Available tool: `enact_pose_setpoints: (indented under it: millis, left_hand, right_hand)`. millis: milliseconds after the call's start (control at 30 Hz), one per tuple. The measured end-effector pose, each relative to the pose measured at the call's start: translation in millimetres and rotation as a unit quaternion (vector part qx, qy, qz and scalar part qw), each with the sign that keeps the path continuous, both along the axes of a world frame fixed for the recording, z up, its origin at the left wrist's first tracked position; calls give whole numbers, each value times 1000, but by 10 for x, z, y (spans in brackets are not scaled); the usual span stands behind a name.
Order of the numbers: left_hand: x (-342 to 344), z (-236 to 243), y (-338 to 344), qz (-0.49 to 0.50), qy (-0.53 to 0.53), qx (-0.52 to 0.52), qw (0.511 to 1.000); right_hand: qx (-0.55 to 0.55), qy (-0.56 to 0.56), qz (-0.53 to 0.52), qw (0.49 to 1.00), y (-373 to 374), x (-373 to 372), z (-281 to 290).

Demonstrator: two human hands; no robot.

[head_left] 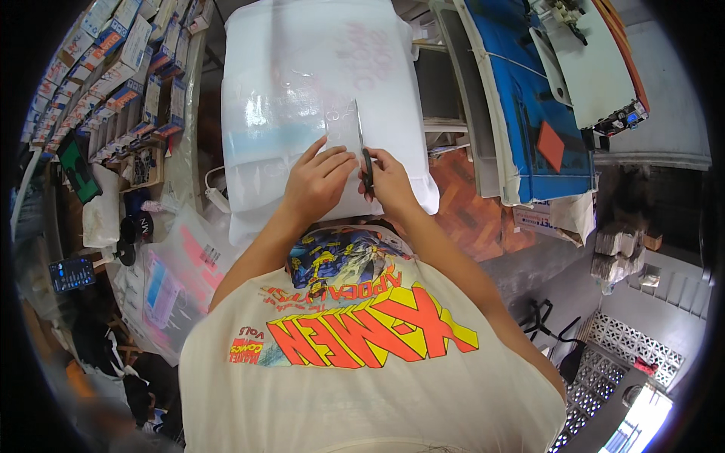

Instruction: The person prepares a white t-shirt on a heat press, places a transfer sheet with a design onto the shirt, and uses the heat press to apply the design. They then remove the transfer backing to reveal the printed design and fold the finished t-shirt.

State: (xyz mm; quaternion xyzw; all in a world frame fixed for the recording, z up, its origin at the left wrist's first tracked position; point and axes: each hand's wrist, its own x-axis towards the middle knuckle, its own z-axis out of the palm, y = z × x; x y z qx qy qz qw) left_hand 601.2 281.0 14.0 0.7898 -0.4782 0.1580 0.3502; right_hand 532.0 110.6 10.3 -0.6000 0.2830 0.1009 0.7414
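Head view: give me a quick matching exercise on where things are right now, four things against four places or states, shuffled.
Things:
1. Scissors
2. Left hand
3. Orange-red square
4. Small screen

Places or states:
A. Lying on the blue surface
B. Lit, near the picture's left edge
C. Held in the right hand
D. Over the white cover, without a tool

Pairs: 1-C, 2-D, 3-A, 4-B
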Motion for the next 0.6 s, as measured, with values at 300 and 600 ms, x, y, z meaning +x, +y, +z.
enact_pose_setpoints:
  millis: [300,600]
  left_hand:
    - [-39,-7,128,6,21,-30,999]
    - [-197,-17,374,-8,76,-38,996]
  right_hand:
    - [-18,24,47,998,-346,157,26]
    - [-63,41,224,972,-960,224,186]
